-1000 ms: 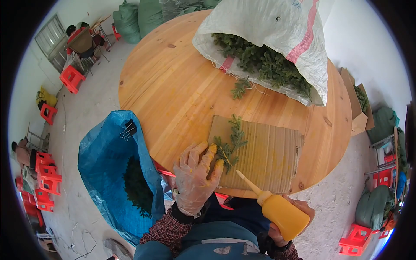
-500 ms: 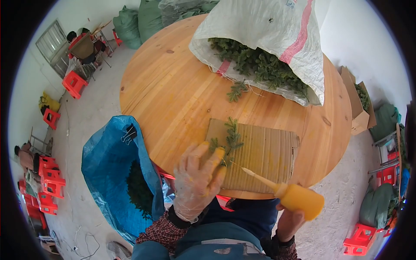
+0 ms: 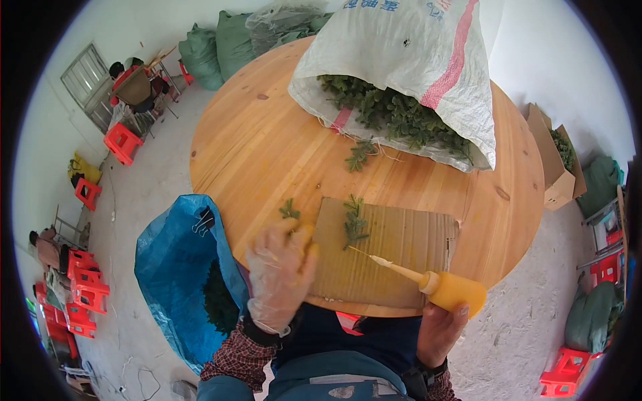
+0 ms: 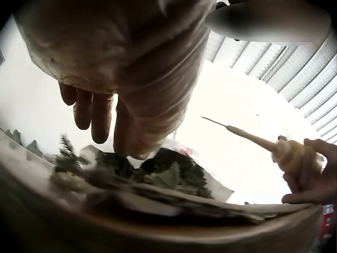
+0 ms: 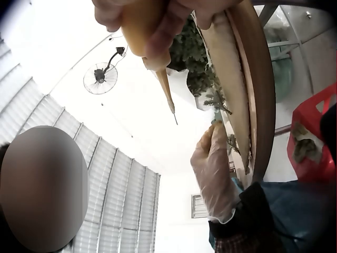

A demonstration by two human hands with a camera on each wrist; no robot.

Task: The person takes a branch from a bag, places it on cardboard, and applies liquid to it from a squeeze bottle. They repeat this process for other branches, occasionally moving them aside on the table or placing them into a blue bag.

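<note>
In a clear glove with yellow-stained fingertips, my left hand is over the table at the cardboard's left edge, blurred. Its fingers hang fairly straight in the left wrist view, with nothing seen between them. Just beyond its fingertips lies a small evergreen sprig on the wood. A longer sprig rests on the cardboard sheet. My bare right hand grips a yellow squeeze bottle with a long nozzle. The bottle's thin tip points left, close to the longer sprig's lower end in the head view.
On the round wooden table, a white woven sack spills evergreen branches. Another sprig lies by its mouth. A blue bag with greenery stands at the table's left. A cardboard box is beyond the right edge.
My left hand has moved left off the cardboard, and the small sprig that was by its fingers now lies on the wood. The bottle tip has come to the longer sprig's lower end.
</note>
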